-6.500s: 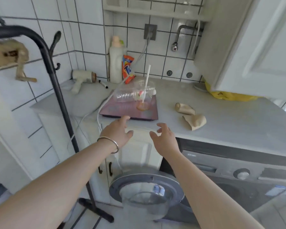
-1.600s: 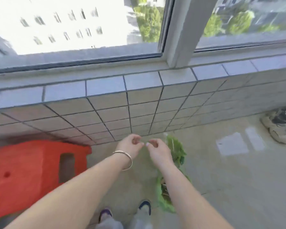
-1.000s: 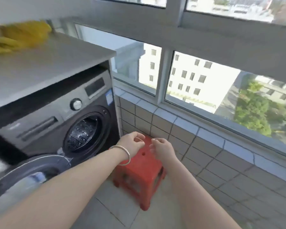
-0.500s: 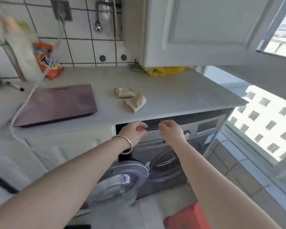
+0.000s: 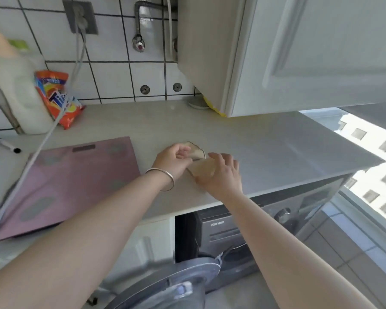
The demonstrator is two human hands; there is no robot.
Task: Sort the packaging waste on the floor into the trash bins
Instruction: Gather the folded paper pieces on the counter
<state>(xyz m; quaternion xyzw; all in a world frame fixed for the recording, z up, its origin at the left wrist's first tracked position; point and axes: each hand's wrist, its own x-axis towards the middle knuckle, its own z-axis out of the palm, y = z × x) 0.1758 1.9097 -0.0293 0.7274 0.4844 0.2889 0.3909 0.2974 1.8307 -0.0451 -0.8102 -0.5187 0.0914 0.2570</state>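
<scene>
Two crumpled beige paper wrappers lie side by side on the grey countertop (image 5: 265, 152). My left hand (image 5: 173, 160), with a silver bangle on its wrist, grips the farther wrapper (image 5: 196, 152) with curled fingers. My right hand (image 5: 221, 175) lies over the nearer wrapper (image 5: 202, 170), thumb at its near edge and fingers arched across its top. No trash bin is in view.
A pink bathroom scale (image 5: 60, 184) lies left of my hands, with a white cable (image 5: 42, 143) across it. An orange detergent bag (image 5: 56, 97), a white bottle (image 5: 20, 90) and a marker (image 5: 6, 144) stand behind. A white cabinet (image 5: 299, 52) hangs overhead. Below, the washing machine door (image 5: 172, 284) stands open.
Half a second ago both hands hung in front of the counter edge holding nothing. They have reached forward onto the counter and closed on the two beige wrappers.
</scene>
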